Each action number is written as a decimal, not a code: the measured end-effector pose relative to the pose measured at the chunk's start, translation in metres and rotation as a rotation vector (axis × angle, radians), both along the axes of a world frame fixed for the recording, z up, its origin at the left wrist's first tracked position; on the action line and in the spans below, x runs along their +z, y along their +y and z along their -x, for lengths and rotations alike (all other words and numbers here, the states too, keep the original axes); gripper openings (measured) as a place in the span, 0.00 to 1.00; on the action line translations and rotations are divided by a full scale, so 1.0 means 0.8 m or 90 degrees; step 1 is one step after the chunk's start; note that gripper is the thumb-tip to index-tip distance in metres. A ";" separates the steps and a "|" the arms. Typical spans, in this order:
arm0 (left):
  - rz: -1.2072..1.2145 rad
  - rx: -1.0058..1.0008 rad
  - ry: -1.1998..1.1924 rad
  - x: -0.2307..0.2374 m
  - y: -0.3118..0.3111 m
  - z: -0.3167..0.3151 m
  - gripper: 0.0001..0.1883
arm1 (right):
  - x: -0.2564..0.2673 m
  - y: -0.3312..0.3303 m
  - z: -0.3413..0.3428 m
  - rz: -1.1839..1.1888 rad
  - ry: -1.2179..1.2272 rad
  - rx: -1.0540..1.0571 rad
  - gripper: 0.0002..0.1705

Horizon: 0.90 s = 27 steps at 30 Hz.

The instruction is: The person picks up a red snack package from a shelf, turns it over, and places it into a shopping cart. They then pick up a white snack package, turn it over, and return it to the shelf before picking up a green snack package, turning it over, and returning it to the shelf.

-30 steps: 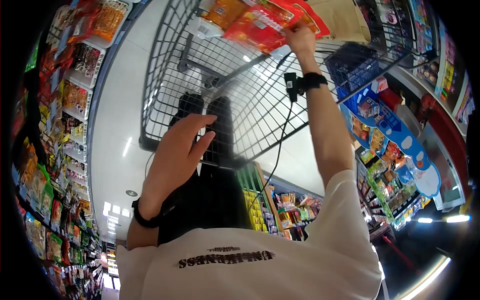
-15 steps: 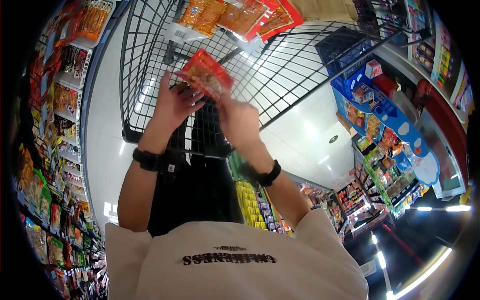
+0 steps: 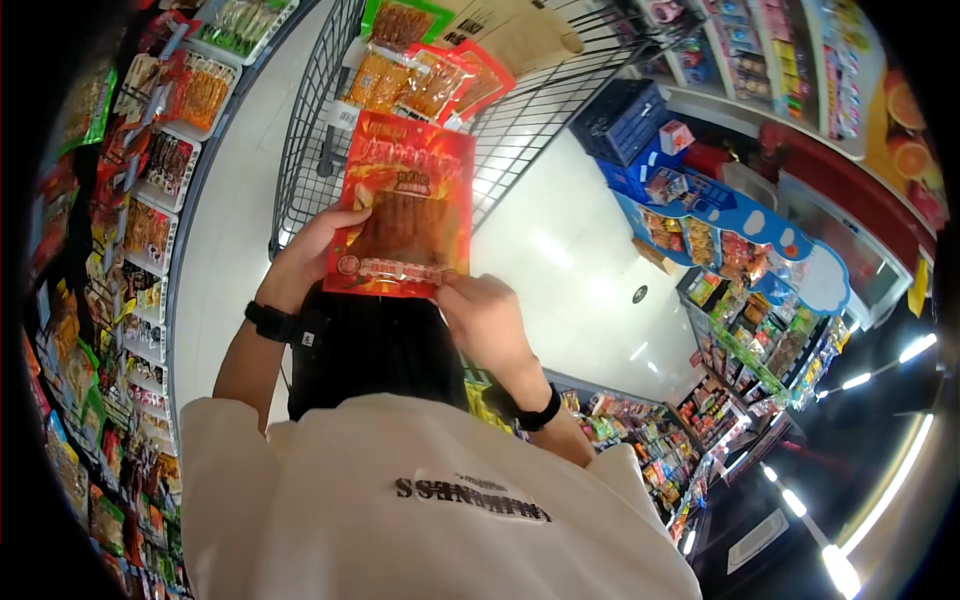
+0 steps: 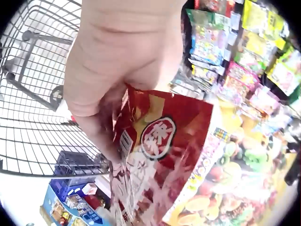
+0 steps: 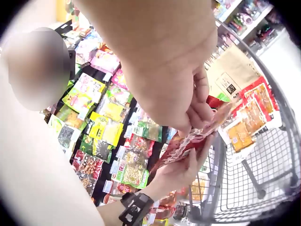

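Note:
A red snack packet point(image 3: 405, 205) with a clear window showing brown strips is held upright before the person's body. The left hand point(image 3: 312, 250) grips its left edge, thumb over the front. At the lower right corner, the right hand point(image 3: 485, 325) pinches the packet. In the left wrist view, the left hand point(image 4: 127, 61) has its fingers round the crinkled red packet point(image 4: 160, 141). The right wrist view shows the packet point(image 5: 186, 143) from the side between the right hand point(image 5: 164, 84) and the left hand point(image 5: 176, 174).
Beyond the packet is a wire shopping cart point(image 3: 510, 125) holding several snack packets point(image 3: 380, 80) and a brown paper bag point(image 3: 520, 40). Shelves of packaged snacks point(image 3: 150, 235) line the left side. A blue display point(image 3: 745, 225) stands at the right, with dark blue crates point(image 3: 620, 120) beside it.
The red packet has come up out of the cart towards the body and now faces the head camera. The left hand has taken hold of its side; the right hand has moved down from the cart.

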<state>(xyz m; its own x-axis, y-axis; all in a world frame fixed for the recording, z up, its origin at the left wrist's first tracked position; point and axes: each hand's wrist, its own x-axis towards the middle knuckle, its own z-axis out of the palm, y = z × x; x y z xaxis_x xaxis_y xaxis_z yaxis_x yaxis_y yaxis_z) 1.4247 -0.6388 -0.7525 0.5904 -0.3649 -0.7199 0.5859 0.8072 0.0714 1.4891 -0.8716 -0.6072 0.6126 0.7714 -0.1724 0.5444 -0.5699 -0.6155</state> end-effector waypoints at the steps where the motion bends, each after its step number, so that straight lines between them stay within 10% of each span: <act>1: -0.037 -0.021 0.008 0.021 0.001 0.000 0.26 | 0.016 -0.005 0.008 -0.007 -0.019 -0.015 0.06; 16: -0.105 0.079 -0.337 0.198 -0.117 0.123 0.27 | 0.129 -0.159 0.187 -0.261 -0.003 -0.442 0.20; 27: -0.283 0.095 -0.400 0.326 -0.190 0.333 0.26 | 0.139 -0.209 0.316 -0.492 0.377 -0.356 0.20</act>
<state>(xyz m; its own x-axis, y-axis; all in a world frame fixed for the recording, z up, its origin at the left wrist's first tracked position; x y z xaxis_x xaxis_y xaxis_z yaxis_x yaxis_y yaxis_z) 1.1579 -0.7908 -0.4913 0.9557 -0.0050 -0.2943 0.2158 0.6920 0.6889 1.2367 -1.0388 -0.4956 0.8865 0.4395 -0.1450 -0.1637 0.0047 -0.9865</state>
